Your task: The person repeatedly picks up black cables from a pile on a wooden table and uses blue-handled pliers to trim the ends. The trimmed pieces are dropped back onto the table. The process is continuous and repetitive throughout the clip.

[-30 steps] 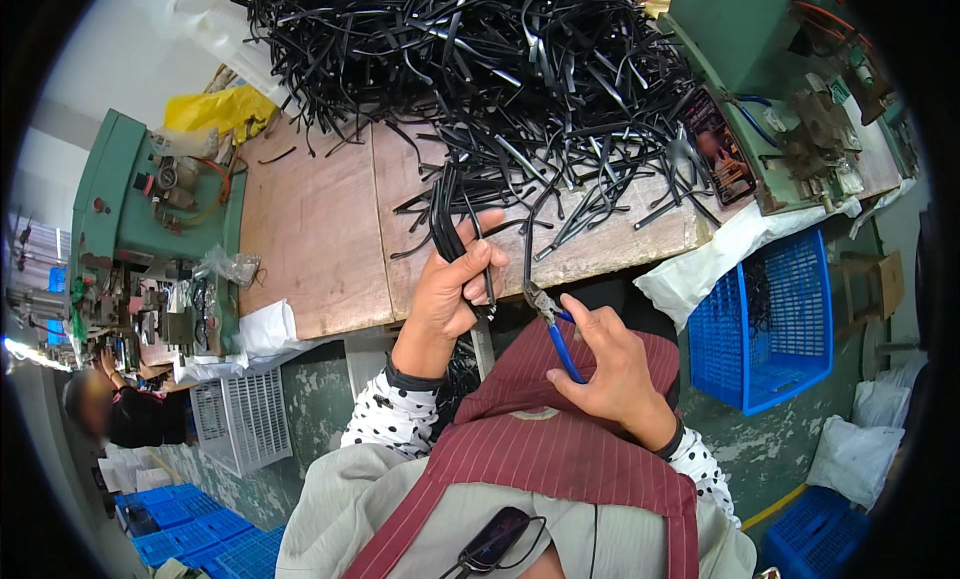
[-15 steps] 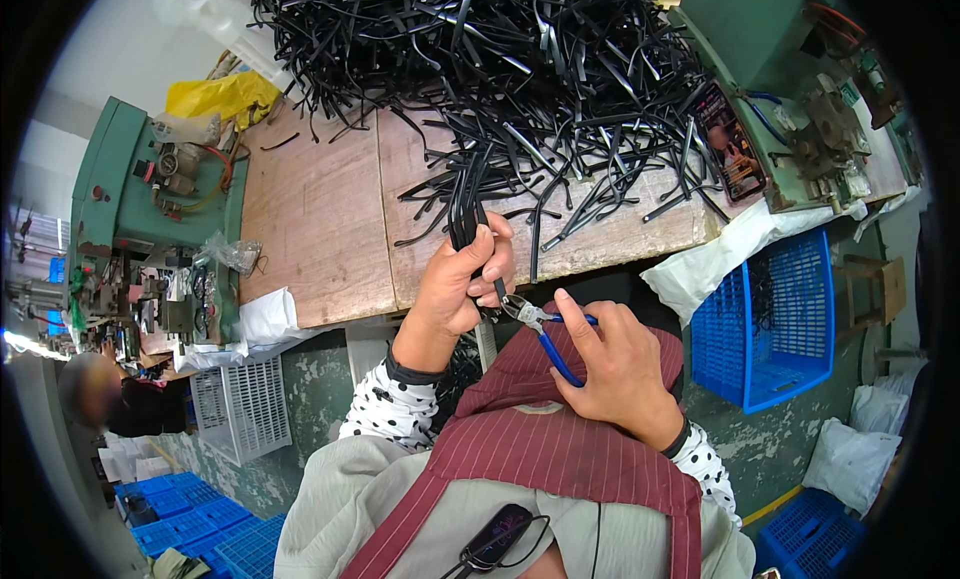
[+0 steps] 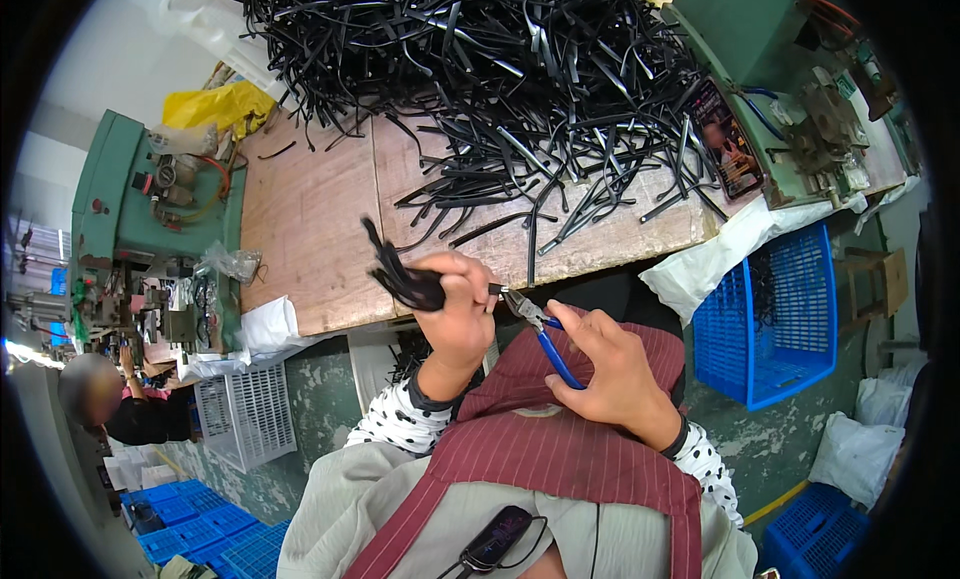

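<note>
My left hand [image 3: 460, 314] is closed around a small bundle of black eyeglass temples [image 3: 408, 281], whose far ends fan out to the left and are blurred. One end pokes out at the right of my fingers, by the jaws of the side-cutting pliers [image 3: 527, 309]. Those pliers have blue handles, and my right hand [image 3: 622, 384] grips them above my apron. Whether the jaws touch the end is too small to tell. Beyond my hands, a large heap of black temples [image 3: 480, 69] covers the back of the wooden table [image 3: 315, 229], with loose ones strewn along its near side.
Green machines stand at the left [image 3: 155, 189] and right [image 3: 745, 39] of the table. A blue crate [image 3: 830, 329] is below on the right, a white crate [image 3: 245, 414] below on the left. A second person [image 3: 150, 414] sits at far left. A yellow bag [image 3: 215, 107] lies behind.
My left hand has turned, swinging the bundle from pointing away to pointing left. The pliers and my right hand stay almost in place, with the jaws still by the bundle's near end.
</note>
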Motion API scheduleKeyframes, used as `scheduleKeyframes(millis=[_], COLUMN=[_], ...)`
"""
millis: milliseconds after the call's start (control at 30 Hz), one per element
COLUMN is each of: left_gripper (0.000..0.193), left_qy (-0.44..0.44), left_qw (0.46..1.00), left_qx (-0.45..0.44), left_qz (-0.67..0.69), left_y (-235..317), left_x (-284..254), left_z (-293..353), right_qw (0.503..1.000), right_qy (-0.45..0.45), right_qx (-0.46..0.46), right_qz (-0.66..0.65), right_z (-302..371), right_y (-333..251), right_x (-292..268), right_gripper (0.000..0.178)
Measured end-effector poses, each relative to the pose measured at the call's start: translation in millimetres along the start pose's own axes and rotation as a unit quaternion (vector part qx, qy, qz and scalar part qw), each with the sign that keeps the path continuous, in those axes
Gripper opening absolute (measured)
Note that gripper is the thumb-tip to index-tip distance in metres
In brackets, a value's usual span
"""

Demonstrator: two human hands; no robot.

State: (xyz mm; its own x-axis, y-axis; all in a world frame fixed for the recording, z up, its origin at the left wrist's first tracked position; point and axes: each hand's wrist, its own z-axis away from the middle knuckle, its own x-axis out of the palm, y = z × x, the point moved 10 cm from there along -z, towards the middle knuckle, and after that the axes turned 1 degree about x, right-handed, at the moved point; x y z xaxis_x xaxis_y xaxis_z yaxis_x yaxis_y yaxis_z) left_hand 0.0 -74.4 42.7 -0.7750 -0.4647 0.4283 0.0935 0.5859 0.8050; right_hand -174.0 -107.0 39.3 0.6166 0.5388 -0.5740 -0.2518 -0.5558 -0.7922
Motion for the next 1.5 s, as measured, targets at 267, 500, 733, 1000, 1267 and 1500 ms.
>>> scheduleKeyframes(millis=[267, 500, 733, 1000, 1267, 1500], left_gripper=[0.025, 0.024, 0.029, 0.025, 0.018, 0.027], left_qy=[0.011, 0.106, -0.156, -0.203, -0.05, -0.085], left_qw=[0.995, 0.957, 0.816, 0.752, 0.923, 0.926], left_qx=[0.045, -0.269, -0.193, -0.211, -0.109, -0.346], left_qz=[-0.09, -0.009, -0.522, -0.591, -0.365, 0.12], left_y=[1.8, -48.9, -77.2, -95.6, -69.4, -62.2], left_x=[5.2, -17.7, -5.8, -11.0, -55.0, -5.8], left_z=[14.2, 10.0, -8.7, -44.6, -16.4, -9.2], right_qw=[0.997, 0.989, 0.991, 0.993, 0.998, 0.995], right_qy=[-0.031, -0.051, -0.044, -0.031, 0.0, 0.047], right_qx=[0.044, 0.103, 0.098, 0.089, 0.061, -0.005], right_qz=[-0.061, -0.095, -0.084, -0.064, -0.018, 0.09], right_z=[2.6, 10.4, 13.0, 13.1, 8.3, 0.4], right_y=[13.3, 31.5, 27.0, 23.4, 25.3, 6.0], right_x=[6.4, 15.7, 6.6, 0.1, 3.1, -10.2], right_gripper=[0.081, 0.078, 0.081, 0.083, 0.084, 0.081])
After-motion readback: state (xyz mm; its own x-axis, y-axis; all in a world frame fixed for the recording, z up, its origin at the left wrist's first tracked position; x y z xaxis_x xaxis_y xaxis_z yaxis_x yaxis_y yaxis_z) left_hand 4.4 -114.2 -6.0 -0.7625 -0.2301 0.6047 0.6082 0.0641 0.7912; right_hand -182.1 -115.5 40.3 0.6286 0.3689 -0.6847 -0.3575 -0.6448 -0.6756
